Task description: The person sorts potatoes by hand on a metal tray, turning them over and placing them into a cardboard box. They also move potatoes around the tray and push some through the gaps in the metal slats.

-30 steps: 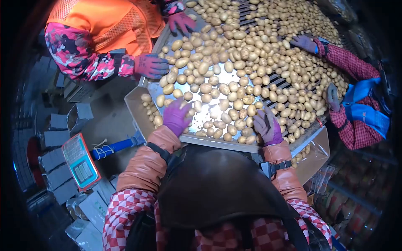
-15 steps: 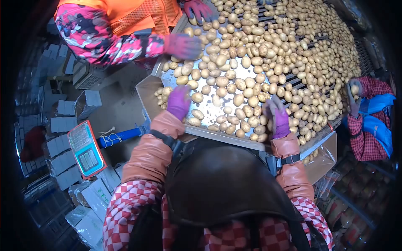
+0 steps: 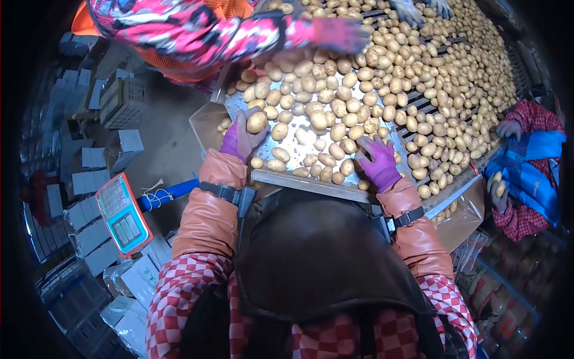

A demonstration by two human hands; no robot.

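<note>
A metal sorting table (image 3: pixel 299 179) holds a great many yellow potatoes (image 3: pixel 382 78). My left hand (image 3: pixel 238 139), in a purple glove, is closed around one potato (image 3: pixel 257 122) at the table's left corner. My right hand (image 3: pixel 378 160), also purple-gloved, lies flat with fingers spread on the potatoes near the front edge, holding nothing.
A co-worker's arm in a pink patterned sleeve (image 3: pixel 197 30) reaches across the table from the upper left. Another person in red plaid and blue (image 3: pixel 526 161) works at the right. An orange-rimmed scale (image 3: pixel 118 214) and cardboard boxes (image 3: pixel 89 179) sit on the floor at left. A bag (image 3: pixel 460 221) hangs under the right corner.
My left hand has picked up a potato at the left corner. My right hand has flattened onto the potatoes. The co-worker's arm has swung right across the table.
</note>
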